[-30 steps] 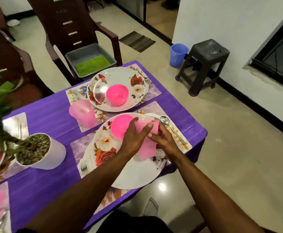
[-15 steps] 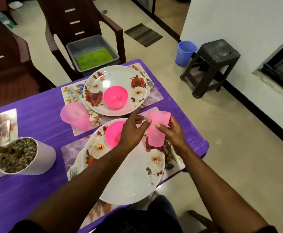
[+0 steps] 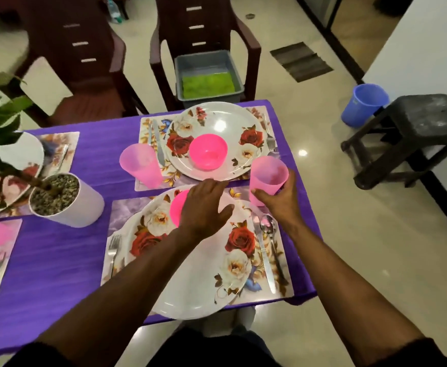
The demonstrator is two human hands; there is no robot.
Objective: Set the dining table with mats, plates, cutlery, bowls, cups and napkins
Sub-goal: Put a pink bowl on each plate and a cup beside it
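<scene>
My right hand (image 3: 283,202) grips a pale pink cup (image 3: 267,178) upright at the far right corner of the near mat (image 3: 127,215). My left hand (image 3: 204,207) hovers with fingers spread over the near floral plate (image 3: 198,274), partly hiding a pink bowl (image 3: 177,210) on it. A knife (image 3: 263,255) and spoon (image 3: 270,234) lie right of that plate, a fork (image 3: 113,247) left of it. The far floral plate (image 3: 214,123) holds another pink bowl (image 3: 207,152), with a second pink cup (image 3: 141,165) to its left.
The table has a purple cloth (image 3: 52,260). A white pot with a plant (image 3: 66,200) stands at the left. Two dark chairs stand behind; one holds a grey tray (image 3: 206,75). A black stool (image 3: 413,133) and blue bucket (image 3: 363,104) are on the floor at right.
My right hand carried the pink cup away from above the near plate to the right and farther back, beside the mat's corner. My left hand let go of it and opened.
</scene>
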